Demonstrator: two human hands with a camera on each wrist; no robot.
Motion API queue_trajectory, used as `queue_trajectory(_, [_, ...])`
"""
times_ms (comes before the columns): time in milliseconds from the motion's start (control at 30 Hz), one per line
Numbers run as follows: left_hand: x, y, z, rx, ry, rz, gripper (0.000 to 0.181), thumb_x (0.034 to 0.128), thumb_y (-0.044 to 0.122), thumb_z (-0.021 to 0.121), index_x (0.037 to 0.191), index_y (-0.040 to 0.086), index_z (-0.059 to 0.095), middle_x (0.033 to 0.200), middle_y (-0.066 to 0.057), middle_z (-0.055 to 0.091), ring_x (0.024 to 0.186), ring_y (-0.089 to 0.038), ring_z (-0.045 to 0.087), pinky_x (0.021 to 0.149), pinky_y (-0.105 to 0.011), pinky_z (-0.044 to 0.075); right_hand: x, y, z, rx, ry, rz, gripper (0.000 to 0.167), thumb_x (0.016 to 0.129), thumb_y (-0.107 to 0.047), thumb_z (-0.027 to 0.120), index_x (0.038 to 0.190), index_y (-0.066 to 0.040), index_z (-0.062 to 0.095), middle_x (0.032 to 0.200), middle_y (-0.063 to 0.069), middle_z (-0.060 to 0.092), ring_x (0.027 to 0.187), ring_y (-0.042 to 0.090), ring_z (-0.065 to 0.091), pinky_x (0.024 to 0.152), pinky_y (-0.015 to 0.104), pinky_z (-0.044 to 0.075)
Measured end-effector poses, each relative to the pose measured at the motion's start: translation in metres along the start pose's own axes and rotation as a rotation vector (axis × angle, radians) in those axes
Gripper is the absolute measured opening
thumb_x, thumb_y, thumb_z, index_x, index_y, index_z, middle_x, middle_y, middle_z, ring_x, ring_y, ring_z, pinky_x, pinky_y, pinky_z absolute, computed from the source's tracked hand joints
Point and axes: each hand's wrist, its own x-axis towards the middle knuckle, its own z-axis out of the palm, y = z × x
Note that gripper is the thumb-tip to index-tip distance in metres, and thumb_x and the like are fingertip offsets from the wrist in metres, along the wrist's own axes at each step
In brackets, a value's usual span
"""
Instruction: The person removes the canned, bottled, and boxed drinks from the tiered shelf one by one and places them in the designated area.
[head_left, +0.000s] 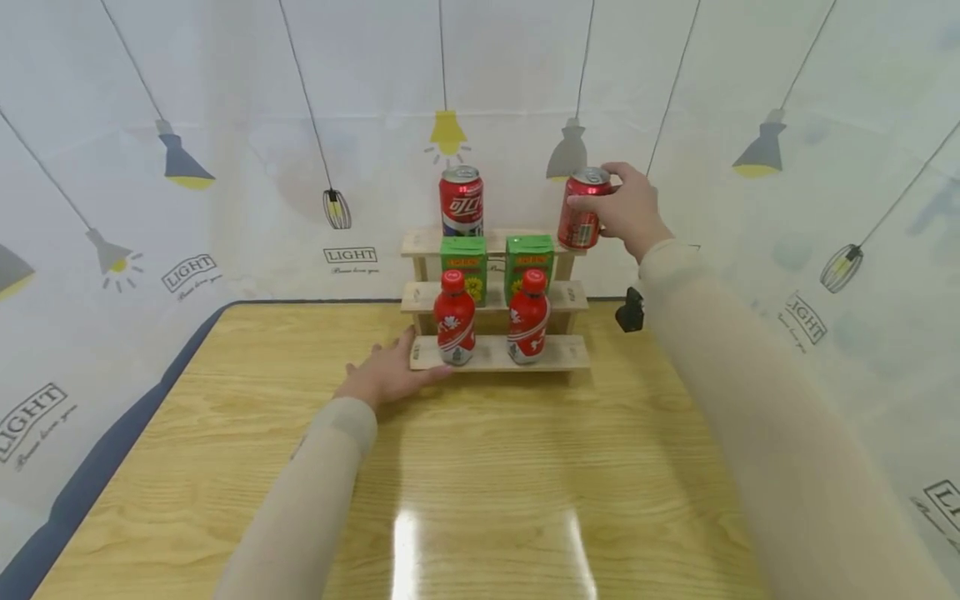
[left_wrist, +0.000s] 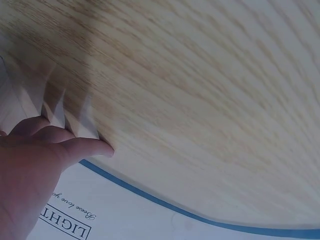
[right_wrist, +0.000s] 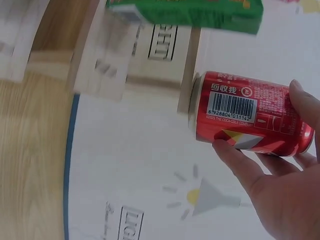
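Observation:
My right hand (head_left: 632, 212) grips a red soda can (head_left: 582, 218), thumb and fingers around its side. The can is upright at the right end of the top step of a wooden stepped rack (head_left: 491, 353). In the right wrist view its base is close to the step's edge; I cannot tell if they touch. My left hand (head_left: 390, 371) rests against the left end of the bottom step, thumb stretched along its front. Another red can (head_left: 461, 202) stands on the top step, green drink cartons (head_left: 463, 260) on the middle one, red bottles (head_left: 454, 321) on the bottom one.
The rack stands at the back of a wood-grain table (head_left: 480, 467), against a white wall covering (head_left: 262, 150) printed with lamps. A small black object (head_left: 631, 310) is at the table's back edge, right of the rack, partly behind the right sleeve.

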Motion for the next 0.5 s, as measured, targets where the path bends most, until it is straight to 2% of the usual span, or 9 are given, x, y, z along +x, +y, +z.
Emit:
queue_trajectory(267, [-0.001,-0.002,-0.001,-0.005,0.003,0.000,0.137,0.0697,0.110,0.037,0.173,0.028,0.000,0.180,-0.012,0.014,0.161,-0.058,0.013,0.115,-0.092,0.000,0.003,0.038,-0.028,0.106,0.081,0.034,0.084,0.098,-0.041,0.076,0.167,-0.022,0.032,0.167,0.015,0.045,0.148,0.033,0.053,0.110,0.053,0.058])
queue_trajectory(500, [-0.001,-0.001,0.001,-0.023,0.008,0.000,0.140,0.0675,0.111,0.038,0.173,0.027,0.002,0.180,-0.011,0.017,0.162,-0.057,0.014,0.116,-0.092,0.000,-0.001,0.092,-0.027,0.138,0.089,0.082,0.085,0.097,-0.039,0.078,0.167,-0.021,0.034,0.168,0.016,0.046,0.149,0.034,0.053,0.110,0.053,0.058])
